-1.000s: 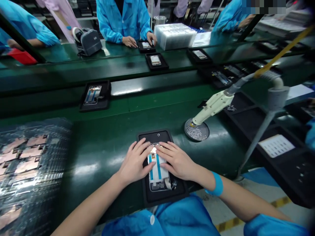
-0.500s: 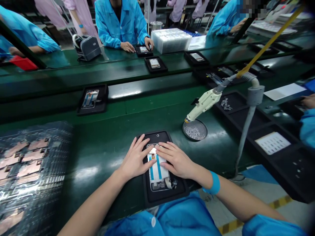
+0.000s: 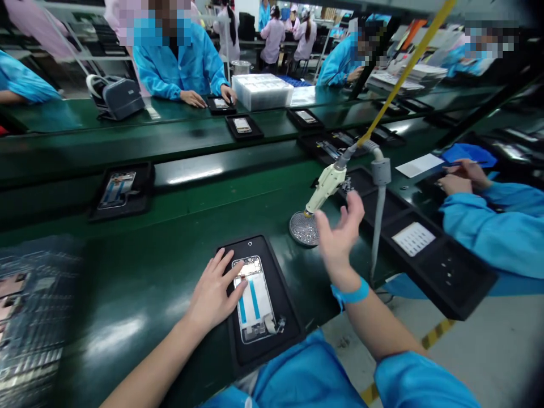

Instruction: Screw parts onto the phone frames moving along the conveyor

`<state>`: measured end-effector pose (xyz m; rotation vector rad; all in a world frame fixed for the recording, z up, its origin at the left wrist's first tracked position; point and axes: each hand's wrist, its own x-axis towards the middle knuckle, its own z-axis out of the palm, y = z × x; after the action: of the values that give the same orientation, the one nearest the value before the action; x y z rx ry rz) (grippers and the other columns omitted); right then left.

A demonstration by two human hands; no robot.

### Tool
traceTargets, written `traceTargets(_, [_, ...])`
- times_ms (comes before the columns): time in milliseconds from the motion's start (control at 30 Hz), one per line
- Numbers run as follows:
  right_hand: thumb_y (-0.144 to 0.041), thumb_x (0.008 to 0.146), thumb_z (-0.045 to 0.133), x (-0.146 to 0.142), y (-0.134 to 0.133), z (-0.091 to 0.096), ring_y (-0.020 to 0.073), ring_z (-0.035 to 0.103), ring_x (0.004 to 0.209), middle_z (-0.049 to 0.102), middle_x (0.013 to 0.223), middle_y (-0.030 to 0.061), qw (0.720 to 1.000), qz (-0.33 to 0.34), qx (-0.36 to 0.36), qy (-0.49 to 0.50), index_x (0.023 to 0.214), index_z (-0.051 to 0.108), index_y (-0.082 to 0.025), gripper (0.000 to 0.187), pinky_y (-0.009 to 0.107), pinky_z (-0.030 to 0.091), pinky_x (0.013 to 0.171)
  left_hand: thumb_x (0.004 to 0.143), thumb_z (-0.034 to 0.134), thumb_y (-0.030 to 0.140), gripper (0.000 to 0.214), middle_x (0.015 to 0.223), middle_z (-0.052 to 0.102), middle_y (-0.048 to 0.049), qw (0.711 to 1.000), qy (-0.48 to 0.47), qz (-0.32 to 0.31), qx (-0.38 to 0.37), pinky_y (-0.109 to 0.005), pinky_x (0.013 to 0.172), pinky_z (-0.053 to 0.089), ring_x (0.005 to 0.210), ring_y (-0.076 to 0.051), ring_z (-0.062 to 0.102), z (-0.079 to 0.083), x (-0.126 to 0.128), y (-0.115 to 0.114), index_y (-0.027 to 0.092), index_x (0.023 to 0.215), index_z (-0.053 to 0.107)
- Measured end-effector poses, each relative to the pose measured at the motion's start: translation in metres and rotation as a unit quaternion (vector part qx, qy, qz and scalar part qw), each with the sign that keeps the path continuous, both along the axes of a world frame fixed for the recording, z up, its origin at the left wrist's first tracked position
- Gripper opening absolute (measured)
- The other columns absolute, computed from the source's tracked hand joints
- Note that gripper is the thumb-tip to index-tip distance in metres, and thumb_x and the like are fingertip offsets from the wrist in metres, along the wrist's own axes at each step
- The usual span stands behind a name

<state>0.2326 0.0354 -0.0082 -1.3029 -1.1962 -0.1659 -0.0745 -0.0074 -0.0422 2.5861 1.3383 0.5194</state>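
My left hand (image 3: 212,292) lies on the left edge of an opened smartphone (image 3: 251,300), fingers spread, with the phone flat in a black rubber tray (image 3: 266,354) on the green conveyor belt (image 3: 127,300). Blue strips and a white film cover the phone's inside. My right hand (image 3: 342,238) is raised and open above the belt, holding nothing. It is nearest to a white electric screwdriver (image 3: 325,188), which hangs over a round metal screw dish (image 3: 303,228). A blue band (image 3: 351,293) circles my right wrist.
A stack of clear trays with copper-coloured parts (image 3: 34,300) stands to the left. Black compartment trays (image 3: 414,241) lie to the right, by a co-worker's hands (image 3: 459,175). Further phone trays (image 3: 121,192) sit along the belt, and co-workers in blue coats sit across it.
My right hand has lifted off the phone and moved up and right towards the screwdriver. My left hand stays on the phone. The view has turned, shifting the scene left.
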Motion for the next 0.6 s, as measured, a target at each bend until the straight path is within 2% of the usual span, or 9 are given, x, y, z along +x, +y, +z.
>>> traceTargets(33, [-0.039,0.083,0.076,0.011,0.016,0.005,0.033,0.043,0.143,0.042,0.154,0.0147,0.999,0.0,-0.02,0.033,0.15,0.039,-0.028,0.078,0.06,0.041,0.115,0.101,0.05,0.047,0.045,0.152,0.052,-0.0152,1.0,-0.009,0.002,0.002,-0.06,0.113,0.043,0.149,-0.038,0.036,-0.001,0.005,0.004,0.02,0.134,0.067])
traceTargets(67, [-0.043,0.079,0.078,0.019,0.031,0.011,0.032,0.052,0.135,0.049,0.148,0.0155,0.996,0.037,-0.045,0.063,0.149,0.038,-0.026,0.082,0.056,0.048,0.109,0.101,0.05,0.046,0.045,0.151,0.053,-0.0157,1.0,-0.017,0.004,0.003,-0.06,0.114,0.043,0.149,-0.038,0.036,-0.003,0.012,0.008,0.019,0.133,0.067])
traceTargets(100, [-0.045,0.078,0.079,0.025,0.045,0.015,0.0299,0.063,0.121,0.058,0.137,0.015,0.988,0.091,-0.078,0.094,0.145,0.043,-0.024,0.079,0.051,0.055,0.1,0.101,0.051,0.046,0.045,0.151,0.053,-0.0159,1.0,-0.023,0.005,0.002,-0.06,0.114,0.043,0.148,-0.039,0.037,-0.003,0.018,0.012,0.019,0.132,0.068])
traceTargets(167, [-0.046,0.077,0.077,0.028,0.065,0.021,0.024,0.072,0.087,0.071,0.107,0.0107,0.963,0.175,-0.134,0.154,0.128,0.057,-0.02,0.061,0.04,0.061,0.075,0.1,0.051,0.045,0.043,0.151,0.053,-0.0154,0.999,-0.032,0.004,0.0,-0.061,0.114,0.042,0.148,-0.039,0.038,-0.005,0.029,0.019,0.02,0.131,0.068])
traceTargets(200, [-0.045,0.077,0.076,0.025,0.071,0.023,0.0206,0.07,0.073,0.072,0.094,0.0077,0.953,0.195,-0.147,0.177,0.118,0.062,-0.019,0.051,0.035,0.059,0.065,0.1,0.052,0.045,0.043,0.151,0.053,-0.0149,0.999,-0.037,0.001,-0.001,-0.062,0.114,0.042,0.148,-0.039,0.038,-0.005,0.033,0.022,0.02,0.131,0.068])
traceTargets(267, [-0.042,0.079,0.073,0.016,0.073,0.023,0.0153,0.064,0.058,0.069,0.081,0.0034,0.949,0.198,-0.14,0.203,0.105,0.065,-0.018,0.036,0.029,0.053,0.054,0.101,0.051,0.044,0.043,0.152,0.053,-0.0136,0.999,-0.046,-0.011,-0.001,-0.063,0.115,0.04,0.148,-0.038,0.037,-0.006,0.036,0.026,0.021,0.133,0.067])
traceTargets(367, [-0.037,0.081,0.069,-0.001,0.067,0.016,0.0117,0.062,0.058,0.069,0.084,0.0021,0.954,0.194,-0.093,0.209,0.1,0.064,-0.019,0.027,0.026,0.053,0.055,0.101,0.05,0.043,0.043,0.151,0.054,-0.0129,0.998,-0.058,-0.034,0.002,-0.064,0.115,0.04,0.148,-0.037,0.037,-0.007,0.033,0.028,0.02,0.134,0.065])
traceTargets(467, [-0.034,0.08,0.07,-0.011,0.063,0.008,0.0098,0.06,0.057,0.069,0.091,0.0021,0.952,0.206,-0.061,0.219,0.106,0.062,-0.02,0.03,0.026,0.054,0.055,0.101,0.051,0.042,0.041,0.149,0.056,-0.013,0.997,-0.068,-0.04,0.004,-0.065,0.112,0.042,0.147,-0.037,0.038,-0.007,0.029,0.028,0.021,0.133,0.064])
traceTargets(600, [-0.032,0.079,0.07,-0.015,0.066,0.002,0.009,0.058,0.056,0.068,0.089,0.0013,0.949,0.213,-0.054,0.228,0.109,0.06,-0.019,0.034,0.025,0.052,0.053,0.1,0.053,0.041,0.04,0.148,0.056,-0.013,0.996,-0.073,-0.045,0.005,-0.065,0.112,0.043,0.146,-0.038,0.039,-0.006,0.029,0.029,0.021,0.133,0.063])
